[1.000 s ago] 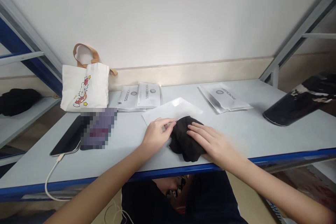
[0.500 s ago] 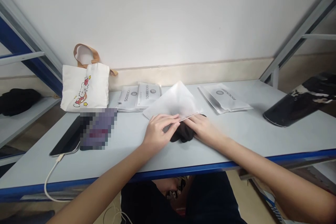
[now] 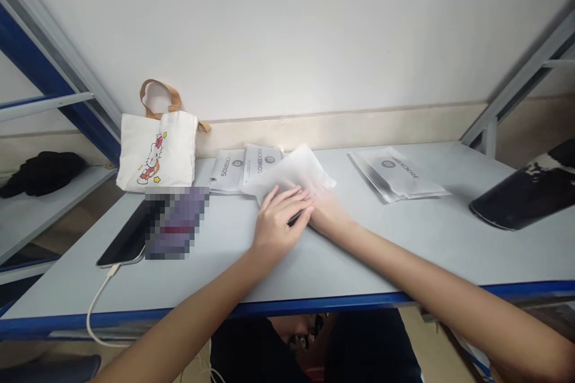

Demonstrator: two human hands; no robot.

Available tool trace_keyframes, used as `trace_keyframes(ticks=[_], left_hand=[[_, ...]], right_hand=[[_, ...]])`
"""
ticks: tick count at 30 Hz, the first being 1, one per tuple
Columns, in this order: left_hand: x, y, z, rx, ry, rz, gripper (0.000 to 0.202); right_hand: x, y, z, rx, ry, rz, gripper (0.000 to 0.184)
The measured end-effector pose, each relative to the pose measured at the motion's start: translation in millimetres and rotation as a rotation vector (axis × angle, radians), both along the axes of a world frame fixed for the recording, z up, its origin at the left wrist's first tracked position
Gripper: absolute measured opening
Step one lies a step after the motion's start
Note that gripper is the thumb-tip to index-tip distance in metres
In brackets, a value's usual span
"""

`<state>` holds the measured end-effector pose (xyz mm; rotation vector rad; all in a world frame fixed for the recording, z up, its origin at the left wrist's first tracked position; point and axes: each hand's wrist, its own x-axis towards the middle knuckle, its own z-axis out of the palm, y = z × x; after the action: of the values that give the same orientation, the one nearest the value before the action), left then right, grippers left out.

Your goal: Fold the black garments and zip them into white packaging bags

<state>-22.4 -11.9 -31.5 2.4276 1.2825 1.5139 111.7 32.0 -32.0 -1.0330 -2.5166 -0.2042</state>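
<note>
A frosted plastic bag lies slanted on the desk in front of me. My left hand grips its near edge, fingers stretched across the top and the thumb below. My right hand reaches into the mouth of the bag; its fingers are blurred and mostly hidden behind the plastic. Between the two hands shows a small piece of black cloth, the rest of it covered by the hands and bag.
Printed frosted bags lie at the back and at the right. On the left stand a white tote bag and a phone on a charging cable, beside a pixelated item. A dark bottle-like object lies at the right.
The black cloth, mostly visible below the bag before, is now almost wholly out of sight. My right hand has moved left and deeper into the bag. The view has shifted slightly.
</note>
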Motion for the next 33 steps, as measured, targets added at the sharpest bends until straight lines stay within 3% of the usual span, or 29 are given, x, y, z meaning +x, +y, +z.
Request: trace_keyframes(ticks=[3,6,10,14,19,24,29,33], left_hand=[[-3.7,-1.9,4.0,0.034,0.021,0.154,0.023],[-8.0,-4.0,5.3,-0.022,-0.104,0.285,0.044],[-10.1,-2.2,1.1,-0.263,-0.289,0.343,0.032],[-8.1,-1.0,0.1,-0.519,-0.252,0.238,0.013],[-7.2,-4.3,4.0,-0.507,-0.170,0.226,0.020],[-13.9,6.9,0.8,-0.565,-0.378,0.228,0.023],[-17.6,16.2,-6.5,-0.626,-0.597,0.033,0.035],[-12.3,9.7,-7.9,-0.827,-0.712,-0.170,0.055]], right_hand=[[5.5,-7.7,7.3,-0.003,0.043,-0.109,0.050],[11.4,-14.4,12.4,-0.038,0.122,-0.199,0.075],[13.6,-14.6,13.9,0.004,0.202,-0.273,0.081],[12.7,-11.4,14.3,0.113,0.252,-0.265,0.083],[10.3,-5.6,11.6,0.178,0.030,-0.168,0.071],[7.6,-4.0,6.6,0.124,-0.063,-0.204,0.069],[10.6,-2.3,1.3,0.104,-0.019,-0.231,0.070],[21.3,13.2,-0.1,0.147,0.103,-0.228,0.067]])
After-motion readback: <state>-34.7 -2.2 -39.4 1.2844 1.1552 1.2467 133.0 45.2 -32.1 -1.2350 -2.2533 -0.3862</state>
